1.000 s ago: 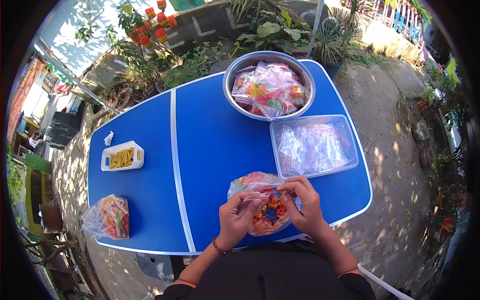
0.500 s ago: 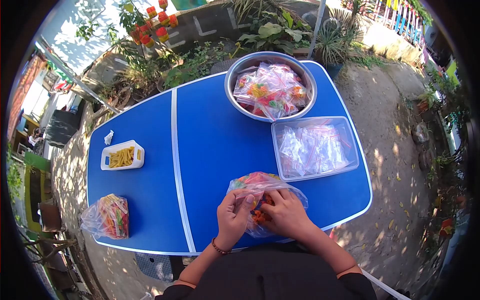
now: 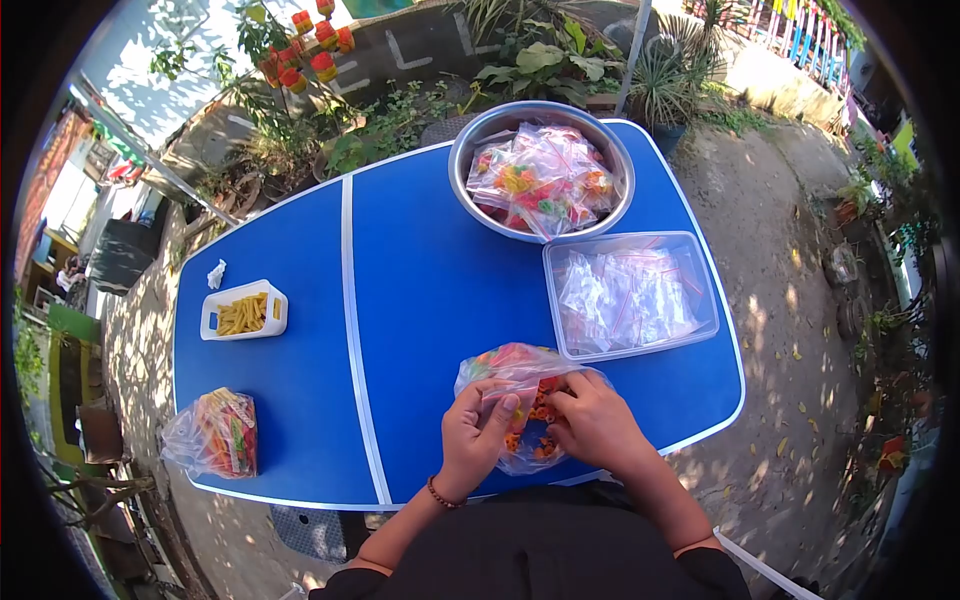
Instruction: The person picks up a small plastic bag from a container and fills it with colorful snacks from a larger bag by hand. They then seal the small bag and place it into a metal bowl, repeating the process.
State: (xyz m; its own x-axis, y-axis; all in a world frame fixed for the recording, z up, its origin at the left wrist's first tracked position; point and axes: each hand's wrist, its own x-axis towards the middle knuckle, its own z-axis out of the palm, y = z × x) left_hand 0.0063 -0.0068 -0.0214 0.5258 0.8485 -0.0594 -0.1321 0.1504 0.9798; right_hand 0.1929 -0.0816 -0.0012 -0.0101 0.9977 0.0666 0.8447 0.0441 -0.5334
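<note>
At the table's near edge lies a clear plastic bag (image 3: pixel 500 365) with small colourful pieces inside, orange ones (image 3: pixel 541 408) showing in its opening. My left hand (image 3: pixel 477 437) pinches the bag's left rim between thumb and fingers. On the other side, my right hand (image 3: pixel 602 425) has curled fingers gripping the right part of the opening; its fingertips are partly hidden in the plastic. Just beyond my right hand stands a clear plastic box (image 3: pixel 710 330) of small zip bags (image 3: pixel 630 298).
A metal bowl (image 3: pixel 462 205) of filled zip bags (image 3: pixel 545 180) stands at the back of the blue table (image 3: pixel 440 270). Leftward are a white basket (image 3: pixel 279 318) of yellow tube-like pieces (image 3: pixel 243 314), crumpled white paper (image 3: pixel 216 273) and another filled plastic bag (image 3: pixel 225 435).
My right hand has moved slightly right, its fingers drawn back from the middle of the opening. The opening looks wider, with more orange pieces showing. My left hand has barely moved.
</note>
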